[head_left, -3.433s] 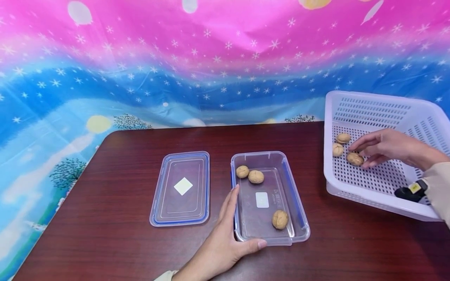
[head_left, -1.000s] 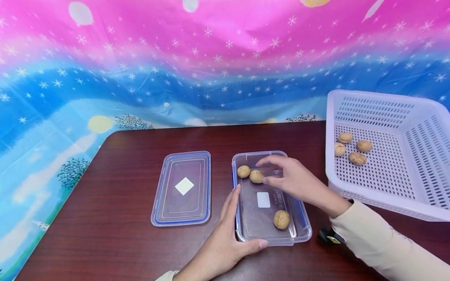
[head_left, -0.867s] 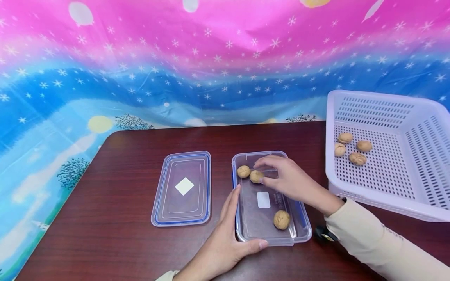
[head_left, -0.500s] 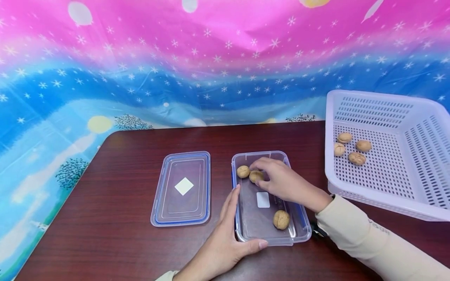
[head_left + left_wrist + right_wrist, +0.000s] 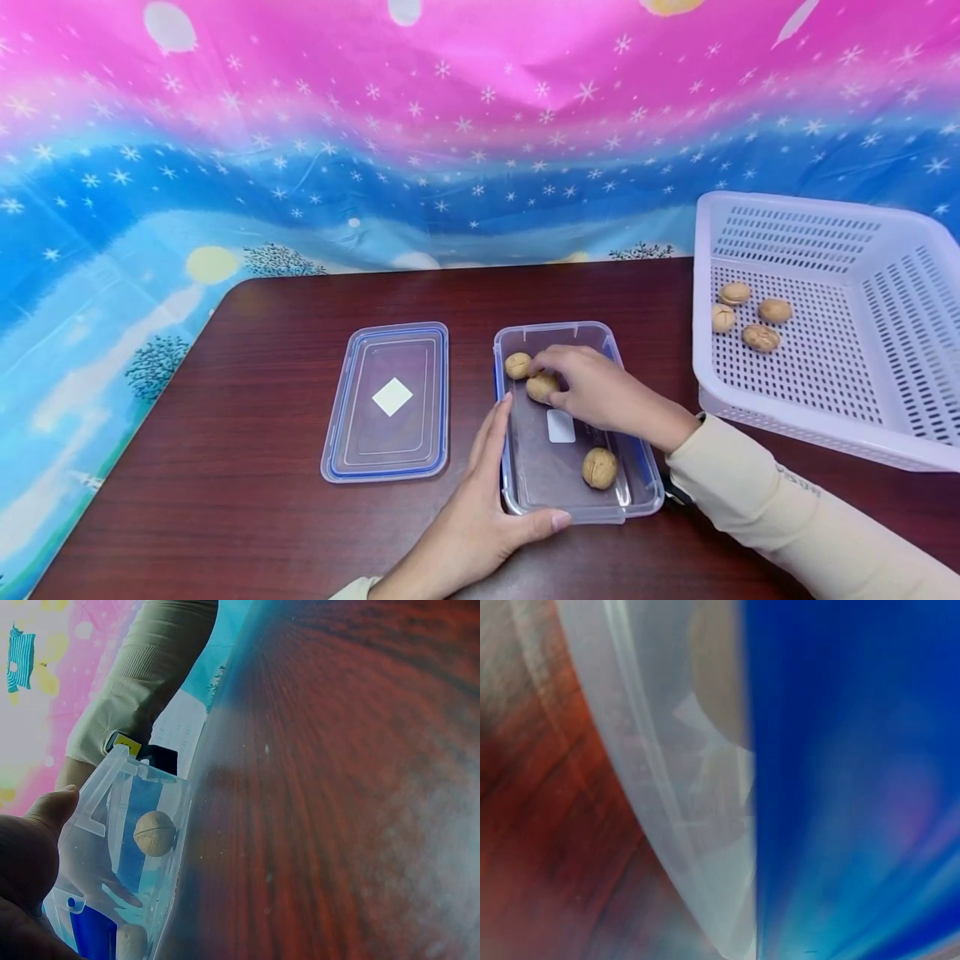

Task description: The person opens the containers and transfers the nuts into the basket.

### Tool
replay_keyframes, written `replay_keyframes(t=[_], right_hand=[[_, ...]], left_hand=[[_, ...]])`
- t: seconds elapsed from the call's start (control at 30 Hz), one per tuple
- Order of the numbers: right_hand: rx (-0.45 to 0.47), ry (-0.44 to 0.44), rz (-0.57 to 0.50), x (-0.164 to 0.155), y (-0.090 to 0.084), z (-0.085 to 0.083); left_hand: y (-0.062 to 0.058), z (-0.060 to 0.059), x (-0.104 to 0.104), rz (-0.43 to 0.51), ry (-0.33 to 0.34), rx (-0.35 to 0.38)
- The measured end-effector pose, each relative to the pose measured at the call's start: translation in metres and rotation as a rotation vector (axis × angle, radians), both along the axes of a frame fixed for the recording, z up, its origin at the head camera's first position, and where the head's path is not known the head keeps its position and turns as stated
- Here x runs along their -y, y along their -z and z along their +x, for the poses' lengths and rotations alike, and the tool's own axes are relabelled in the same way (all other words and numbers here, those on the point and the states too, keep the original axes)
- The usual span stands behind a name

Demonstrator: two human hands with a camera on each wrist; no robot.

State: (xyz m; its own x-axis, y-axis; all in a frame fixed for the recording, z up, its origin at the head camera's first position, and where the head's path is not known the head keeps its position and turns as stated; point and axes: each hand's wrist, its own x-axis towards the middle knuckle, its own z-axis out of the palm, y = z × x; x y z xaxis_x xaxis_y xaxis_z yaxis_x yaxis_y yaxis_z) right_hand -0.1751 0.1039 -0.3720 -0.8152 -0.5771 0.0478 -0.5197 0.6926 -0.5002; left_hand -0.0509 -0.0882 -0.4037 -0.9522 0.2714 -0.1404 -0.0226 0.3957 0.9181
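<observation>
Right hand point(image 5: 600, 396) is inside the clear box point(image 5: 637, 467), fingers curled over a walnut point(image 5: 542, 386) at the far end; whether it is truly pinched or only touched I cannot tell. A second nut point(image 5: 517, 365) lies just beside it, a third point(image 5: 599, 467) near the front. Left hand point(image 5: 480, 517) lies flat along the box's left wall, thumb on the front rim. Judgement: the nut is light, hard and round, prone to roll; pinch across its widest part.
</observation>
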Motion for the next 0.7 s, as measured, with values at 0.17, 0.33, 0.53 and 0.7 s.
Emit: replay_keyframes(t=[0.17, 0.33, 0.53, 0.7], right_hand=[[0.024, -0.036, 0.036, 0.0010, 0.0008, 0.0010], [0.015, -0.083, 0.065, 0.0006, 0.0007, 0.0019], [0.012, -0.125, 0.072, -0.0004, 0.0014, 0.0019], [0.045, -0.142, 0.034, -0.0023, 0.0010, -0.0002]], left_hand=[[-0.0010, 0.0006, -0.0003, 0.001, 0.001, -0.004], [-0.0007, 0.0007, -0.0003, 0.005, 0.003, -0.014], [0.0005, 0.0002, 0.0001, 0.006, 0.002, -0.016], [0.0013, 0.0004, 0.0000, 0.009, 0.003, -0.019]])
